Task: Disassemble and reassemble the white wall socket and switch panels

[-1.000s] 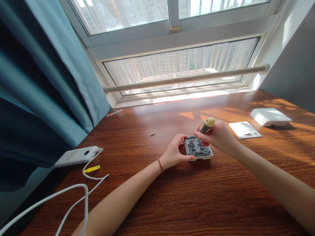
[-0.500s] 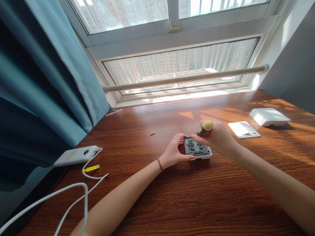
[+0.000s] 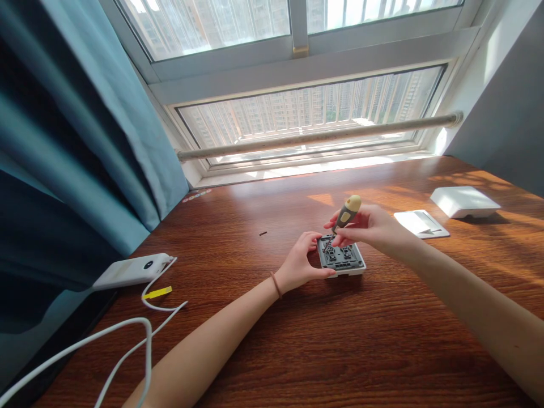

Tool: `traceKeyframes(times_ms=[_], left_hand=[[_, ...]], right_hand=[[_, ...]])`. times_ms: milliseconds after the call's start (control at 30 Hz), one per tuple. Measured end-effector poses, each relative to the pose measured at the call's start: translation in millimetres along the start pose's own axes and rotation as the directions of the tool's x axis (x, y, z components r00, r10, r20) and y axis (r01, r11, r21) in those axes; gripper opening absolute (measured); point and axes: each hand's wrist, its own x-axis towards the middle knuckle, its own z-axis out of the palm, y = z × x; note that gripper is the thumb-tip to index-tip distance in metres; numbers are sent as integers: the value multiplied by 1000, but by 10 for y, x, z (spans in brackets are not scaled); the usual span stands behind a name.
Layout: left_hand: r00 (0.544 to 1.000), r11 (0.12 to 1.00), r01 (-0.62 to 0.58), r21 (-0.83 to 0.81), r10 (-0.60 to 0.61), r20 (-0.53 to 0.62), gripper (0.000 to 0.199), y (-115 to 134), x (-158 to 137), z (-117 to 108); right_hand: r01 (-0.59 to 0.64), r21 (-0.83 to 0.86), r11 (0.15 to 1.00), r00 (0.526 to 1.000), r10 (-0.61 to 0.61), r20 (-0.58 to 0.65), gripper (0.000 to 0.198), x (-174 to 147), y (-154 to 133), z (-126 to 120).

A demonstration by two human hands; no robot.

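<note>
On the wooden table (image 3: pixel 272 334), the left hand (image 3: pixel 301 258) is clasping a box (image 3: pixel 340 263) from nine o'clock, the right hand (image 3: pixel 369 225) pinching a screwdriver (image 3: pixel 347 213) over it; a curtain (image 3: pixel 127 130) is hanging at ten o'clock, a window (image 3: pixel 297 69) at twelve.

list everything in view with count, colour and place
window: one, pale frame, back
rail: one, white, across window
curtain: one, blue, left
wall: one, grey, right
table: one, brown, foreground
square device: one, grey and white, on table
screwdriver: one, yellow and grey, over square device
small rod: one, dark, left of square device
flat plate: one, white, right of square device
box: one, white, right of flat plate
slim device: one, white, near curtain
cable: count unclear, white, lower left
tag: one, yellow, at cable
wristband: one, brown, left wrist
left hand: one, bare, gripping square device
right hand: one, bare, holding screwdriver
</note>
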Motion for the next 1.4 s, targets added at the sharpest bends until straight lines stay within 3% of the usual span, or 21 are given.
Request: traceKeyframes(times_ms=[100,200,233,300,367,467,567,633,733,800,867,967,1033,1100,1133,1200,1300,1400], left_hand=[[1000,1000,-3,-12,2,-7,72,-3,-2,7],[1000,1000,6,-16,-6,-5,72,3,-5,8],[1000,1000,8,-16,-8,-6,71,6,-6,7],[1000,1000,8,-16,-8,-9,71,14,-8,4],[1000,1000,4,-15,-4,-8,71,20,-11,2],[1000,1000,3,-13,-3,2,71,20,-12,-1],[1000,1000,-5,-18,5,10,71,15,-9,0],[1000,1000,-11,-21,11,10,70,13,-8,1],[1000,1000,-10,-18,10,1,69,18,-7,2],[1000,1000,-4,-12,3,-3,70,23,-8,3],[1000,1000,3,-7,-3,-4,71,28,-8,3],[1000,1000,4,-8,-5,-9,70,31,-8,5],[1000,1000,4,-9,-4,-12,69,31,-8,6],[1000,1000,1,-10,-1,-12,69,30,-9,6],[1000,1000,-2,-11,2,-12,69,30,-9,5],[1000,1000,-7,-14,7,-7,69,28,-9,3],[1000,1000,-12,-17,12,1,69,21,-10,-1],[1000,1000,-16,-8,16,1,70,20,-12,-4]], right_hand=[[37,-253,967,988,-72,-133,19,-1,7,-5],[78,-582,809,893,-316,-319,26,17,123,32],[84,-621,779,863,-369,-345,28,23,167,50],[114,-584,804,842,-390,-372,21,32,241,87],[158,-457,876,855,-352,-381,14,38,278,114],[155,-280,947,905,-250,-345,20,45,251,101],[95,-172,980,978,-124,-170,21,35,130,24],[46,-111,993,999,-48,-22,19,11,29,-24],[-4,-151,988,999,11,49,16,-36,-61,-35],[33,-325,945,998,-47,-35,14,-58,-44,1],[81,-548,832,964,-204,-168,17,-65,29,56],[82,-733,675,863,-417,-287,33,-54,169,147],[88,-757,648,810,-488,-324,31,-45,236,200],[137,-715,685,776,-523,-352,15,-38,264,233],[174,-665,727,780,-513,-357,9,-33,265,237],[207,-502,839,843,-414,-344,18,-19,244,211],[105,-246,964,964,-159,-212,24,10,166,95],[-16,-72,997,1000,14,-18,25,21,55,-41]])
